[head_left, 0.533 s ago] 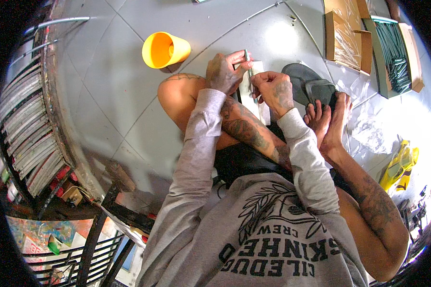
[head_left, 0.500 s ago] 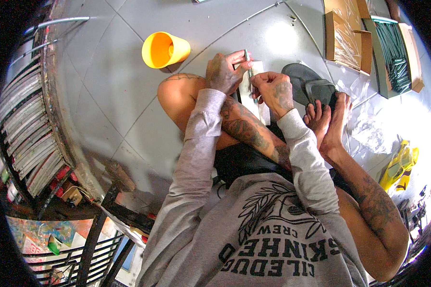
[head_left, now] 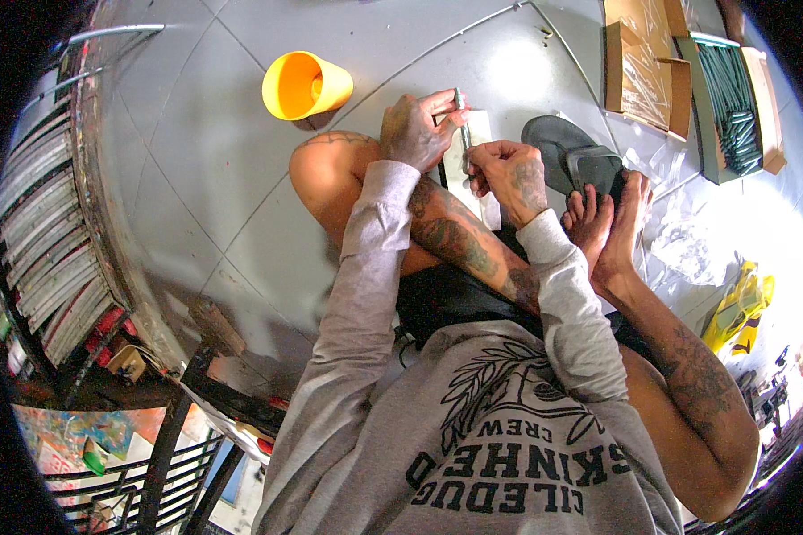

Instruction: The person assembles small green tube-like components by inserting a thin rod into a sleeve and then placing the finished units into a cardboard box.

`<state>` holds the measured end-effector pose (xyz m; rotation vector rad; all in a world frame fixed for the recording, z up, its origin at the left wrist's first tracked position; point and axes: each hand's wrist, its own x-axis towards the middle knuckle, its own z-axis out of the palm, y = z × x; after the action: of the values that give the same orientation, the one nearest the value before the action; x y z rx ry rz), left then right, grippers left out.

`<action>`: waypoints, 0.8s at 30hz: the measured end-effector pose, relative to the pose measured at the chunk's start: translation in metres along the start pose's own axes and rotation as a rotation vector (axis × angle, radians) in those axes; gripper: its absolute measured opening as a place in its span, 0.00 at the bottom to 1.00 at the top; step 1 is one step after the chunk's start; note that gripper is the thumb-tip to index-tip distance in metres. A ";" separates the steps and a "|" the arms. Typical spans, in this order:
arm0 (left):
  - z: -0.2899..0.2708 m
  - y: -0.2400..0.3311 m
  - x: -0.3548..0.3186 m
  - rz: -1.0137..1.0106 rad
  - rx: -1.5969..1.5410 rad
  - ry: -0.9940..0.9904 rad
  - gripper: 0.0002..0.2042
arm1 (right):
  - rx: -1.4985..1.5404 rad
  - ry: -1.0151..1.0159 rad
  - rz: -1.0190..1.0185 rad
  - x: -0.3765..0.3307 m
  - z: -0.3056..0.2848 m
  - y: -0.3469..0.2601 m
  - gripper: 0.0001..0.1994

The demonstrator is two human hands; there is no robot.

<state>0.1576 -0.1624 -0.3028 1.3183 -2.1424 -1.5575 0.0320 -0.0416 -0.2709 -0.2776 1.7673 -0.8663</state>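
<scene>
A thin, dark pen-like stick [head_left: 466, 134] runs between my two hands above my crossed leg. My left hand [head_left: 412, 129] is closed on its far end, thumb and fingertips pinching it. My right hand [head_left: 511, 174] pinches the near end; its fingertips are partly hidden. Below the hands lies a flat whitish piece [head_left: 480, 127] with a dark edge, partly covered by my right hand and leg. The stick resembles the slim dark green sticks [head_left: 736, 111] packed in an open box to the right.
A yellow cup [head_left: 305, 86] stands on the grey tiled floor beyond my left knee. A black sandal [head_left: 567, 153] lies by my feet. At right are a cardboard box [head_left: 647, 76] of clear slender pieces, crumpled clear plastic [head_left: 687, 241] and a yellow bag [head_left: 742, 308]. A rack [head_left: 49, 232] lines the left.
The view has shifted slightly. My hands keep their hold on the stick, with the right fingers moving only a little against it.
</scene>
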 end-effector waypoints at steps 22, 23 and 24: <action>-0.001 0.008 -0.002 0.331 0.204 0.182 0.14 | -0.173 0.018 -0.070 -0.017 -0.005 -0.009 0.14; 0.001 0.006 -0.003 0.357 0.174 0.204 0.13 | -0.174 0.025 -0.076 -0.016 -0.004 -0.007 0.15; 0.002 0.004 -0.004 0.383 0.144 0.226 0.13 | -0.175 0.031 -0.081 -0.015 -0.003 -0.005 0.15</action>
<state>0.1562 -0.1582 -0.2987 0.9871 -2.2276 -1.0731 0.0341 -0.0355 -0.2568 -0.4551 1.8745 -0.7780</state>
